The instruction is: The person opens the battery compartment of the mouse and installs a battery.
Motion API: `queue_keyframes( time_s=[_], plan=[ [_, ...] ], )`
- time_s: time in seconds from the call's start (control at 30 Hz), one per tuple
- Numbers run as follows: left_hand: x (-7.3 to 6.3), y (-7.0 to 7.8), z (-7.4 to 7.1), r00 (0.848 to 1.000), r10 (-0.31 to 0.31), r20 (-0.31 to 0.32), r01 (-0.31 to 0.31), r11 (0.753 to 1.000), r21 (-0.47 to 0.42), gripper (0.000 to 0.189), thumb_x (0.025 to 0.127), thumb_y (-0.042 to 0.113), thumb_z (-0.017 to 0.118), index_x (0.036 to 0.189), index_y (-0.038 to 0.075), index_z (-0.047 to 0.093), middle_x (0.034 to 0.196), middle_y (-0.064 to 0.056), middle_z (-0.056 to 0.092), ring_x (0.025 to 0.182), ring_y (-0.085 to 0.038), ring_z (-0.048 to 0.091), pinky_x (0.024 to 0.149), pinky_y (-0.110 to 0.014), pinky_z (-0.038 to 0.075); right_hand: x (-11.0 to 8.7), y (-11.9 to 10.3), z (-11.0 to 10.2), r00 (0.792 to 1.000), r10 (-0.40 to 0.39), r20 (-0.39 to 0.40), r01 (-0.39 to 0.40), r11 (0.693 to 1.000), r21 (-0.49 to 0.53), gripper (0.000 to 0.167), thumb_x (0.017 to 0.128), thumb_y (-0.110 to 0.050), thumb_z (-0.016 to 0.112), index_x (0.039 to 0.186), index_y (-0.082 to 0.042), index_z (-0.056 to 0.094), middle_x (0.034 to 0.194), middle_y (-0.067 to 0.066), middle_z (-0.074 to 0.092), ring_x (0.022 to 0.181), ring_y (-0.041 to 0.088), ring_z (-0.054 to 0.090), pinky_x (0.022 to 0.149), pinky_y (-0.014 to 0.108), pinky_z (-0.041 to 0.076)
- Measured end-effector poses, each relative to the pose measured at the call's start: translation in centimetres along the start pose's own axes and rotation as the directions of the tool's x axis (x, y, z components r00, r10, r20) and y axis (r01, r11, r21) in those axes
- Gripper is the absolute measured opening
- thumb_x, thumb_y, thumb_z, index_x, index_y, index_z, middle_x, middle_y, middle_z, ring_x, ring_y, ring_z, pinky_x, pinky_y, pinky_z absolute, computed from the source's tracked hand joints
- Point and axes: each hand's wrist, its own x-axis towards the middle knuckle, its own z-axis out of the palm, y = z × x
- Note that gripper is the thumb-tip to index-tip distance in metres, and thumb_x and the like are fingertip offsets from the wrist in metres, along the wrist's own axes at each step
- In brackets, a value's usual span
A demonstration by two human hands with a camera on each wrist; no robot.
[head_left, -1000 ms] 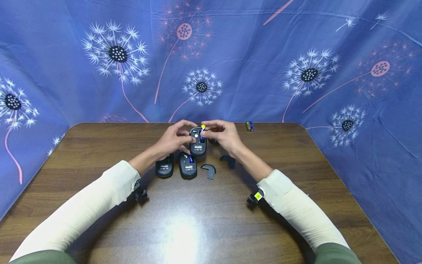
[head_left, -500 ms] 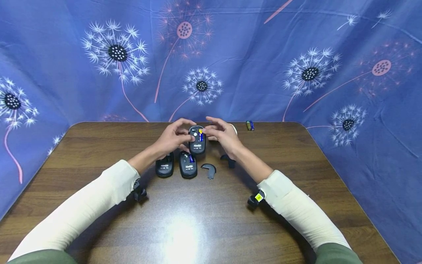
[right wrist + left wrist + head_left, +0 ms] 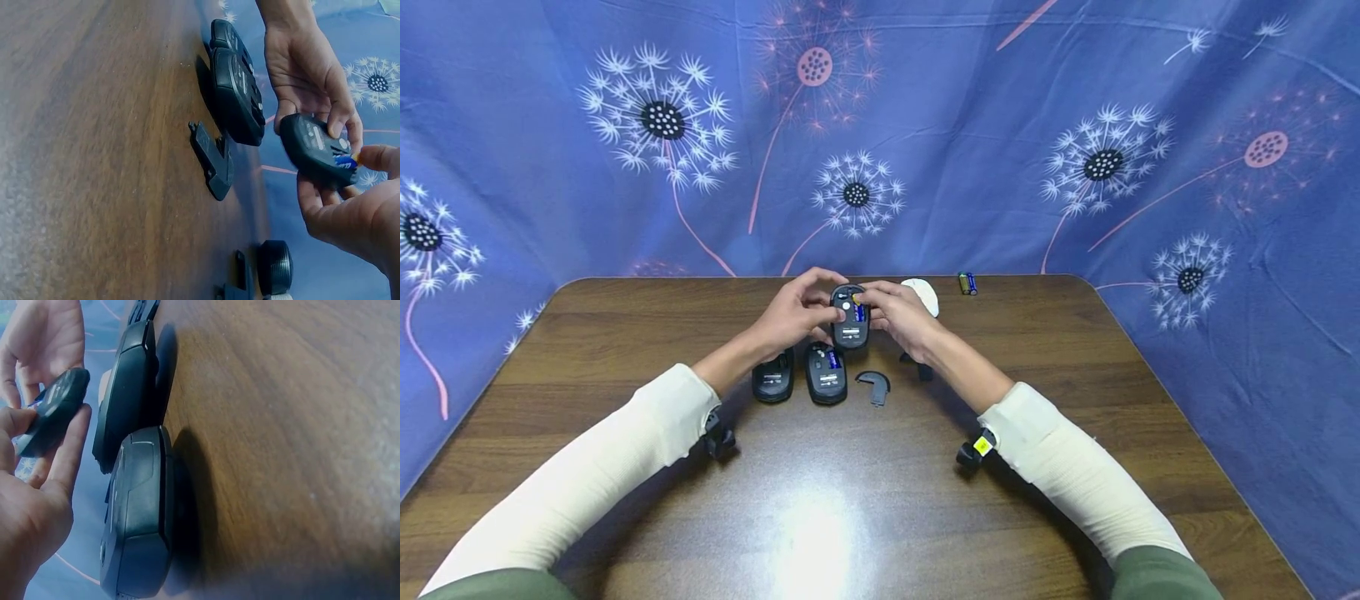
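My left hand (image 3: 797,312) grips a black computer mouse (image 3: 851,333), underside up, raised over the table's far part. Its battery slot is uncovered, and a blue battery (image 3: 345,161) with a yellow end lies in it. My right hand (image 3: 904,315) is at the mouse's right side: the thumb presses the battery's yellow end while the fingers curl beneath the mouse. Two more black mice lie underside up nearer me, the left one (image 3: 772,379) and the middle one (image 3: 827,377), which has a blue battery in its slot. A curved black battery cover (image 3: 875,387) lies beside them.
Another black cover (image 3: 924,372) is partly hidden below my right wrist. A white rounded object (image 3: 921,293) sits behind my right hand. Loose batteries (image 3: 967,283) lie at the back edge of the wooden table (image 3: 1030,350). A blue patterned cloth (image 3: 970,167) hangs behind.
The battery, upright in my right fingers at first, now lies in the raised mouse's slot. My right hand let go, drew back slightly, then returned with its thumb on the battery.
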Motion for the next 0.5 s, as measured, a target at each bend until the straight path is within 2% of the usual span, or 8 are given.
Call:
queue_keyframes(
  time_s=[0.1,0.23,0.33,0.43,0.5],
  plan=[
    [0.01,0.03,0.17,1.000,0.000,0.003,0.000,1.000,0.018,0.053,0.102,-0.006,0.068,0.153,0.004,0.057,0.107,-0.014,0.075,0.087,-0.020,0.078,0.072,-0.046,0.076,-0.04,-0.11,0.14,1.000,-0.008,-0.020,0.007,0.998,-0.057,0.043,0.111,-0.017,0.064,0.148,0.004,0.064,0.134,0.014,0.072,0.100,0.014,0.074,0.095,0.028,0.066],
    [0.07,0.08,0.33,1.000,-0.001,0.001,0.001,1.000,0.028,0.052,0.103,-0.006,0.070,0.152,0.004,0.059,0.104,-0.013,0.075,0.084,-0.019,0.077,0.068,-0.043,0.075,-0.28,0.09,0.16,0.998,-0.048,-0.043,0.039,0.981,-0.190,0.038,0.114,-0.019,0.062,0.145,0.002,0.067,0.134,0.013,0.072,0.106,0.014,0.069,0.105,0.039,0.063],
    [0.16,0.05,0.49,1.000,-0.001,0.003,0.001,1.000,0.023,0.052,0.102,-0.005,0.071,0.152,0.003,0.059,0.103,-0.013,0.076,0.081,-0.020,0.076,0.067,-0.040,0.074,-0.49,0.28,0.18,0.991,-0.119,-0.059,0.093,0.937,-0.336,0.035,0.116,-0.021,0.061,0.142,0.000,0.070,0.125,0.012,0.072,0.107,0.017,0.065,0.102,0.039,0.059],
    [0.21,-0.06,0.58,1.000,-0.007,-0.001,0.007,1.000,0.002,0.052,0.102,-0.007,0.070,0.152,0.003,0.058,0.104,-0.012,0.076,0.082,-0.020,0.077,0.066,-0.039,0.074,-0.53,0.33,0.33,0.977,-0.204,-0.062,0.152,0.871,-0.467,0.034,0.115,-0.022,0.061,0.140,-0.001,0.071,0.118,0.012,0.071,0.107,0.021,0.064,0.095,0.033,0.055],
    [0.22,-0.14,0.59,1.000,-0.011,-0.006,0.011,1.000,-0.017,0.053,0.101,-0.008,0.069,0.151,0.004,0.058,0.103,-0.012,0.076,0.083,-0.020,0.077,0.067,-0.040,0.075,-0.47,0.31,0.42,0.967,-0.248,-0.062,0.181,0.836,-0.518,0.034,0.114,-0.022,0.062,0.139,-0.001,0.072,0.117,0.012,0.072,0.108,0.023,0.065,0.094,0.032,0.054]
  ],
)
